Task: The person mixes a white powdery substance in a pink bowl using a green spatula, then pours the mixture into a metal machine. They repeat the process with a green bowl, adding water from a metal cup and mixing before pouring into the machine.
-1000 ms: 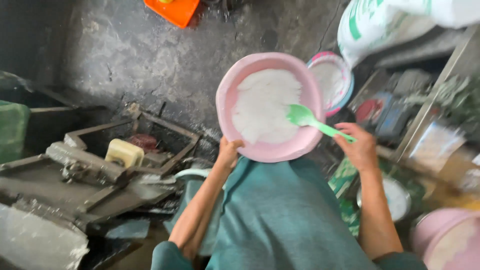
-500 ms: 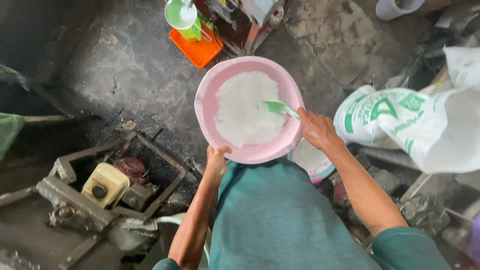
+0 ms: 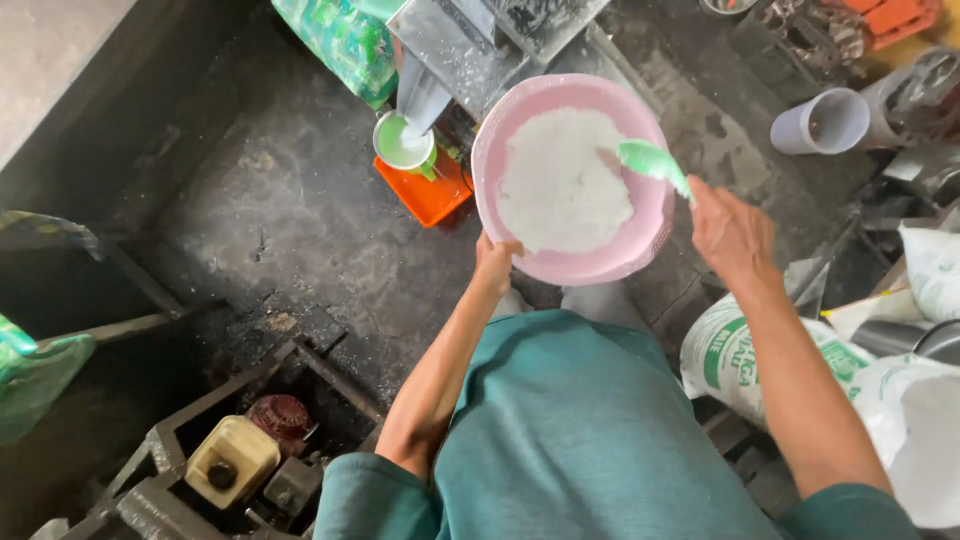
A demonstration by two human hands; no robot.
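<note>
Fingers, right hand (image 3: 735,235): green scoop (image 3: 652,163), blade up-left over basin (image 3: 500,140).

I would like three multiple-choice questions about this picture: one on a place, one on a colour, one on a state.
1. Where does the left hand grip the pink basin?
A. its near rim
B. its far rim
C. underneath, at the middle

2. What colour is the scoop in the right hand?
A. red
B. light green
C. black

3. What state is the basin in?
A. empty
B. upside down
C. holding a white grainy mass

Answers: 1 A, the fingers hook over the edge nearest the body. 2 B, its blade shows pale green. 3 C, white material fills the inside.
</note>
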